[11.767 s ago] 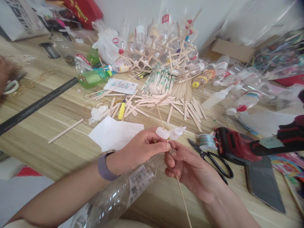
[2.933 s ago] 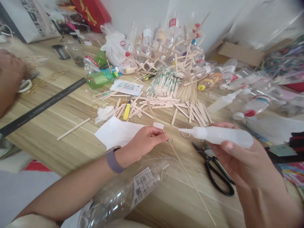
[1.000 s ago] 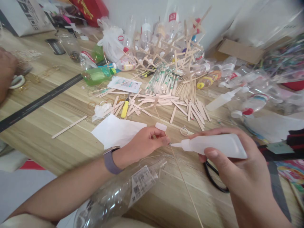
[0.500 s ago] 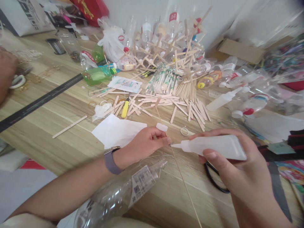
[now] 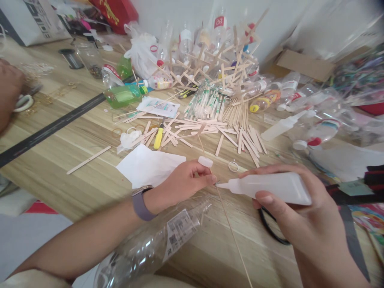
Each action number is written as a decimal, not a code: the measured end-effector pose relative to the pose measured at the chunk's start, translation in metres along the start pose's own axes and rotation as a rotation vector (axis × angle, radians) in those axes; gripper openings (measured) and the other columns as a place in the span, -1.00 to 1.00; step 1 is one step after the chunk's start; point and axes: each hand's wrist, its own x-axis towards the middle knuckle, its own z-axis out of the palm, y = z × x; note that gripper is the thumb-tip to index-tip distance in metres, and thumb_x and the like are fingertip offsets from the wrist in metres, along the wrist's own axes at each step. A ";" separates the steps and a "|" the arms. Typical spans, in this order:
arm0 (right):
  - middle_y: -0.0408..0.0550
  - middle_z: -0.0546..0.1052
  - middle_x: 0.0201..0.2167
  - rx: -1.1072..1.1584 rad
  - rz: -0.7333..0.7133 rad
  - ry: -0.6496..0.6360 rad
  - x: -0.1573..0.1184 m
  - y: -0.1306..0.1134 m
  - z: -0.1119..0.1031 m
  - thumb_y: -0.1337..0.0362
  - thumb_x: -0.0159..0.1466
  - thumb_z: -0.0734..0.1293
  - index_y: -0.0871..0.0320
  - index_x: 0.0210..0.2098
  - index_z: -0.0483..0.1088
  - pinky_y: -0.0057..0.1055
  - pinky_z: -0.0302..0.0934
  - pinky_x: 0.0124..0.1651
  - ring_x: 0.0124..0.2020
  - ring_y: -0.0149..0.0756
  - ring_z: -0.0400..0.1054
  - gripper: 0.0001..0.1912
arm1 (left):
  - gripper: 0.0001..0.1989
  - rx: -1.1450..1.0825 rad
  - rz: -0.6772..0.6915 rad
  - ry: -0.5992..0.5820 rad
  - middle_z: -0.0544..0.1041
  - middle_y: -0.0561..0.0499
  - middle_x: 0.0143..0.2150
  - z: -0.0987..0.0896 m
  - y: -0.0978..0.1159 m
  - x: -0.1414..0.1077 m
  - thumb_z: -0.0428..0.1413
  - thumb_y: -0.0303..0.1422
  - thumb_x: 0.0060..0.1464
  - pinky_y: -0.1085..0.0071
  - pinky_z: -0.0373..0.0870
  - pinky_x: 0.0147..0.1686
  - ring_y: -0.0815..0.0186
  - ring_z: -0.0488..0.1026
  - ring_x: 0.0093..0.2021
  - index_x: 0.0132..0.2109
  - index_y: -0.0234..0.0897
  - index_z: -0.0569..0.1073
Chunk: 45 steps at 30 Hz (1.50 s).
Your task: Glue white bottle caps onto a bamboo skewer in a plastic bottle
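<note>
My left hand (image 5: pixel 192 176) pinches a thin bamboo skewer (image 5: pixel 229 222), which slants from the stick pile down toward the bottom edge. A white bottle cap (image 5: pixel 205 161) shows at the fingers of this hand; whether it sits on the skewer I cannot tell. My right hand (image 5: pixel 306 212) is wrapped round a translucent glue bottle (image 5: pixel 273 187). Its narrow nozzle points left, and the tip is at the skewer just beside my left fingertips. Below my left forearm lies a clear plastic bottle (image 5: pixel 150 244) with a printed label, partly hidden by the arm.
White paper (image 5: pixel 147 164), craft sticks (image 5: pixel 207 127), a yellow-handled screwdriver (image 5: pixel 158 137) and a skewer bundle (image 5: pixel 238 112) lie ahead. Plastic bottles (image 5: pixel 186 40) crowd the back. A second glue bottle (image 5: pixel 282 126) lies at right. Another person's hand (image 5: pixel 9 92) is at far left.
Hardly anything differs. The glue bottle and my right hand have shifted very slightly downward, and the skewer's lower end has moved slightly left. Both hands keep their grips.
</note>
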 end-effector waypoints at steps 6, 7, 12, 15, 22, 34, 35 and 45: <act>-0.09 0.55 -0.34 -0.046 0.002 0.004 -0.001 -0.001 -0.001 -0.02 0.11 0.41 -0.01 -0.27 0.40 -0.33 0.27 -0.42 -0.41 -0.21 0.42 -0.71 | -0.74 0.002 -0.012 -0.013 0.28 0.13 -0.52 0.000 0.001 0.001 0.11 -0.21 0.06 0.43 0.09 -0.45 0.41 0.20 -0.47 -0.46 -0.30 0.43; -0.10 0.54 -0.35 -0.050 0.002 0.009 -0.001 -0.002 -0.001 -0.02 0.11 0.41 -0.01 -0.27 0.40 -0.34 0.26 -0.42 -0.41 -0.22 0.42 -0.70 | -0.74 0.000 -0.013 -0.012 0.28 0.12 -0.52 0.000 0.001 0.001 0.10 -0.21 0.06 0.44 0.10 -0.44 0.41 0.20 -0.47 -0.47 -0.30 0.43; -0.09 0.54 -0.35 -0.060 -0.014 0.006 -0.001 -0.002 -0.001 -0.03 0.12 0.40 -0.01 -0.27 0.40 -0.36 0.24 -0.45 -0.44 -0.25 0.40 -0.70 | -0.75 -0.005 -0.013 -0.016 0.28 0.13 -0.54 0.000 0.002 0.000 0.11 -0.22 0.06 0.44 0.10 -0.44 0.41 0.21 -0.47 -0.47 -0.30 0.43; -0.10 0.54 -0.36 -0.070 -0.013 0.014 -0.001 -0.002 -0.001 -0.04 0.11 0.41 0.01 -0.28 0.40 -0.36 0.24 -0.46 -0.45 -0.25 0.40 -0.69 | -0.75 0.000 -0.004 -0.014 0.29 0.13 -0.53 0.000 0.002 0.000 0.12 -0.22 0.05 0.44 0.10 -0.43 0.41 0.21 -0.46 -0.47 -0.31 0.43; -0.06 0.54 -0.34 0.043 0.094 0.046 -0.002 -0.009 0.000 -0.02 0.10 0.43 -0.01 -0.29 0.39 -0.30 0.23 -0.44 -0.33 -0.13 0.45 -0.70 | -0.73 0.008 0.007 -0.025 0.27 0.14 -0.53 0.000 0.000 0.001 0.10 -0.20 0.06 0.44 0.08 -0.45 0.43 0.19 -0.48 -0.45 -0.31 0.44; -0.08 0.54 -0.37 -0.024 0.045 0.058 -0.004 -0.007 0.001 -0.06 0.08 0.43 -0.01 -0.30 0.40 -0.29 0.25 -0.44 -0.44 -0.19 0.43 -0.68 | -0.75 0.011 0.002 -0.036 0.29 0.12 -0.51 0.000 0.003 -0.001 0.09 -0.24 0.09 0.45 0.11 -0.41 0.41 0.22 -0.44 -0.45 -0.31 0.43; -0.07 0.54 -0.38 -0.024 0.042 0.049 -0.004 -0.007 0.001 -0.05 0.09 0.42 -0.01 -0.30 0.40 -0.29 0.25 -0.45 -0.45 -0.19 0.43 -0.68 | -0.75 0.008 0.000 -0.037 0.29 0.12 -0.51 0.000 0.003 -0.001 0.09 -0.24 0.09 0.45 0.12 -0.41 0.41 0.23 -0.44 -0.45 -0.31 0.42; -0.06 0.56 -0.37 0.102 0.158 0.098 -0.002 -0.007 0.003 -0.05 0.07 0.43 0.01 -0.31 0.39 -0.37 0.19 -0.55 -0.38 -0.18 0.44 -0.66 | -0.72 0.005 -0.003 -0.033 0.24 0.15 -0.54 0.001 0.000 0.001 0.09 -0.20 0.08 0.44 0.05 -0.46 0.44 0.16 -0.49 -0.45 -0.31 0.43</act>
